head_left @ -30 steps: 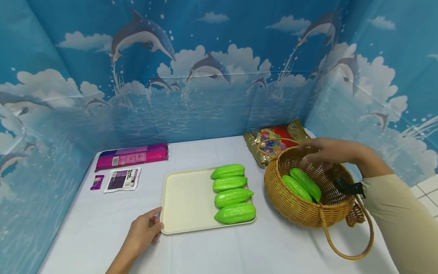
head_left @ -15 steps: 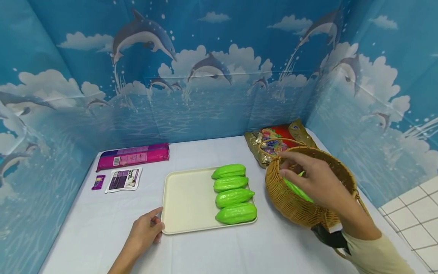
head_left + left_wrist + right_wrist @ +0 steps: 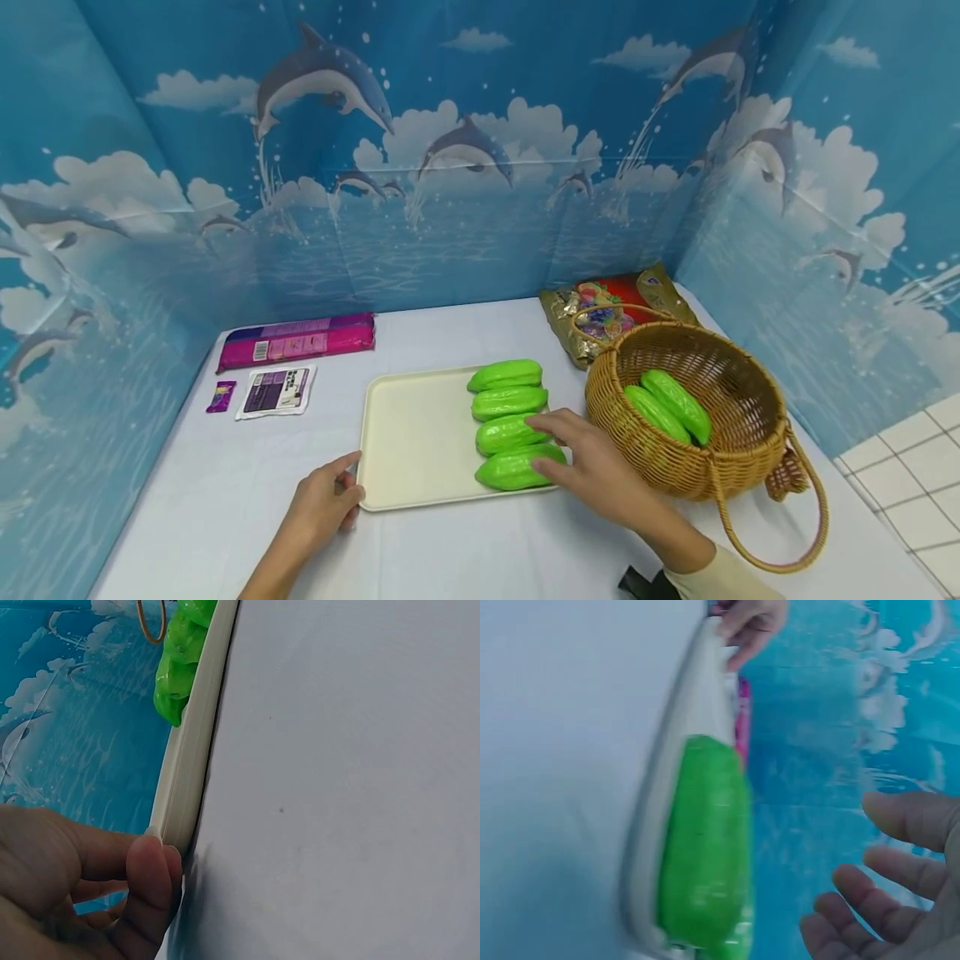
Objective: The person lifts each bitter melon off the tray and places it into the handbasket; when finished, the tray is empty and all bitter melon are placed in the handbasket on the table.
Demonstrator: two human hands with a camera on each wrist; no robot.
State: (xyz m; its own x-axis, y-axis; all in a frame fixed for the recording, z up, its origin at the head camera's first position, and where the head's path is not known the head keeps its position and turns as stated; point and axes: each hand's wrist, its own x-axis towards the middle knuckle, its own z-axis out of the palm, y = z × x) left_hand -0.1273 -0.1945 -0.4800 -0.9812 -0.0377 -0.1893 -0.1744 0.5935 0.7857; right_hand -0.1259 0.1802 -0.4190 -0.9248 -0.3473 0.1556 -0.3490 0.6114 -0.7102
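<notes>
Several glossy green, ridged gourd-like pieces (image 3: pixel 508 403) lie in a row along the right side of a cream tray (image 3: pixel 420 442). My left hand (image 3: pixel 321 504) holds the tray's near left corner, thumb and finger pinching its rim (image 3: pixel 176 795) in the left wrist view. Over the two nearest green pieces hovers my right hand (image 3: pixel 592 467), fingers spread and holding nothing. In the right wrist view, a gap separates that hand (image 3: pixel 900 892) from the nearest green piece (image 3: pixel 705 847). Two similar green pieces (image 3: pixel 675 404) rest inside a wicker basket (image 3: pixel 637 442).
A looped handle (image 3: pixel 817 533) hangs from the basket's near right side. Behind the basket lies a gold and red bag (image 3: pixel 622 300). At the back left are a magenta packet (image 3: pixel 300 342), a white packet (image 3: pixel 276 392) and a small purple packet (image 3: pixel 221 397).
My right hand has moved left from above the basket to the near right part of the tray, uncovering the basket. My left hand stays on the tray's corner.
</notes>
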